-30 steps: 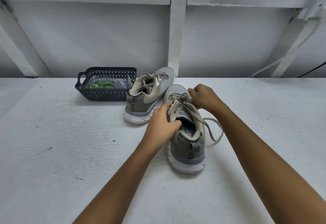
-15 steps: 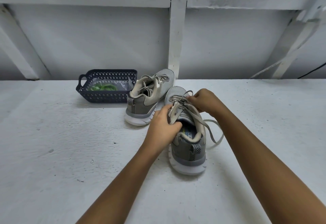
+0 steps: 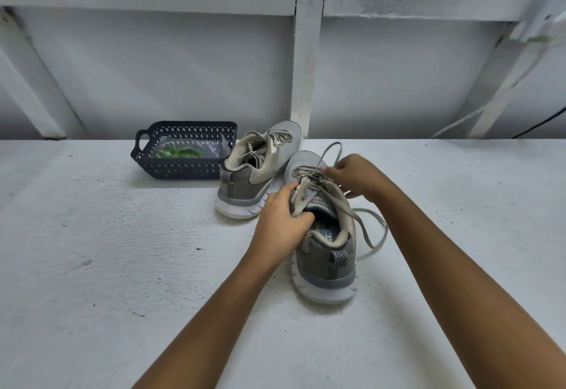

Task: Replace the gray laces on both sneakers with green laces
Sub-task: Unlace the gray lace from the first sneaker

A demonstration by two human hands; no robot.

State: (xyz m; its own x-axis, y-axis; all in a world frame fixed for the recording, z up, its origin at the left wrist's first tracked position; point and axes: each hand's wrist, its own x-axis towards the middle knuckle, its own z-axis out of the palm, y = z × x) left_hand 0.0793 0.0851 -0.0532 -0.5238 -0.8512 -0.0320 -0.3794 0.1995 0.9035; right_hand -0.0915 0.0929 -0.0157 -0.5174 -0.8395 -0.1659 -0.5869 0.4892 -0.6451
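Observation:
Two gray sneakers stand on the white surface. The near sneaker [image 3: 324, 253] has its heel toward me; my left hand [image 3: 283, 223] grips its left collar and tongue edge. My right hand [image 3: 355, 175] pinches the gray lace [image 3: 329, 151] over the eyelets, with a loop of it raised above the toe. Loose lace ends trail to the right of the shoe. The far sneaker [image 3: 260, 171] lies behind it, still laced in gray. Green laces [image 3: 179, 152] sit in a clear bag inside the dark basket [image 3: 183, 168].
The dark blue perforated basket stands at the back left, touching the far sneaker's side. A white wall with beams [image 3: 306, 51] rises right behind the shoes. The white surface [image 3: 107, 266] stretches wide to the left and the right.
My right hand has pulled the gray lace up out of the near sneaker, so a loop now stands above the toe. The left hand keeps its hold on the shoe.

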